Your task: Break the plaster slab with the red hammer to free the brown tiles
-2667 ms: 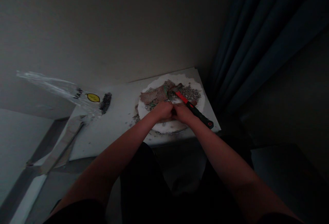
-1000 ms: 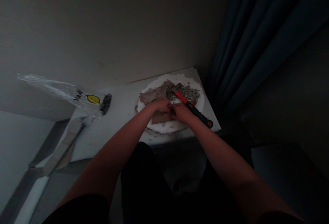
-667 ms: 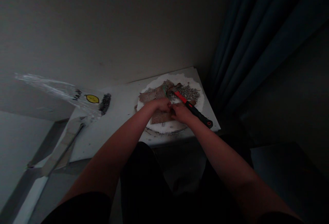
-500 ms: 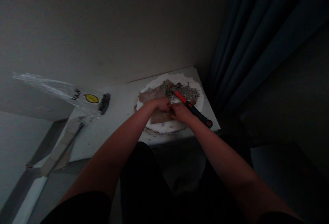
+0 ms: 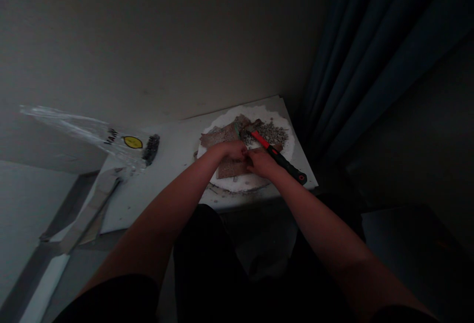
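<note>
Brown flat piece [image 5: 231, 169], maybe tile or board, lies on the white round slab [image 5: 250, 182] at frame centre, near the table's [image 5: 174, 165] right end. Left hand [image 5: 232, 150] and right hand [image 5: 262, 162] meet over it, fingers curled and pinched together at its top edge; too dim to tell whether they grip the piece or a small bit. More brown shards [image 5: 218, 138] and grey rubble [image 5: 272, 133] just above. Red-and-black hammer [image 5: 278, 157] lies untouched, slanting right of the hands. Step looks like picking or breaking fragments by hand; next move likely needs a firm pinch, lifting clear of rubble. Clear plastic bag [image 5: 92, 133] left of frame has a yellow oval label [image 5: 134, 141], dark lettering beside, unreadable.
</note>
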### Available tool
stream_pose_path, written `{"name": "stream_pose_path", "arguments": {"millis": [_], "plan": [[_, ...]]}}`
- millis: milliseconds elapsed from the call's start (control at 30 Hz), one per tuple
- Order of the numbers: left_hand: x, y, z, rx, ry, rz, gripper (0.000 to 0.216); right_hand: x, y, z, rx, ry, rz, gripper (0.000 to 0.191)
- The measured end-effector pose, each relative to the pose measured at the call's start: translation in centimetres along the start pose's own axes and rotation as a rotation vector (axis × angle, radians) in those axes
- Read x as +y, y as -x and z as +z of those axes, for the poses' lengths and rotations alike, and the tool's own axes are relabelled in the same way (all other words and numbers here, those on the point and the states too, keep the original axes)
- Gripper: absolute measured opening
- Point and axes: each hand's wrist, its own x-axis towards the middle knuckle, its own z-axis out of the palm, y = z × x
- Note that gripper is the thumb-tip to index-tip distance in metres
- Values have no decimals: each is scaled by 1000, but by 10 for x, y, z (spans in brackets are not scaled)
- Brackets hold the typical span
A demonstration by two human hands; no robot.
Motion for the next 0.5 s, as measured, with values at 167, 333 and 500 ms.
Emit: {"name": "stream_pose_path", "arguments": {"millis": [167, 333, 500], "plan": [[-5, -4, 3, 20, 39, -2, 15, 1, 1, 0, -1, 1, -12, 51], [-7, -4, 4, 41, 71, -22, 15, 1, 1, 0, -11, 14, -6, 57], [-7, -5, 3, 55, 99, -27, 9, 1, 1, 2, -13, 12, -10, 59]]}}
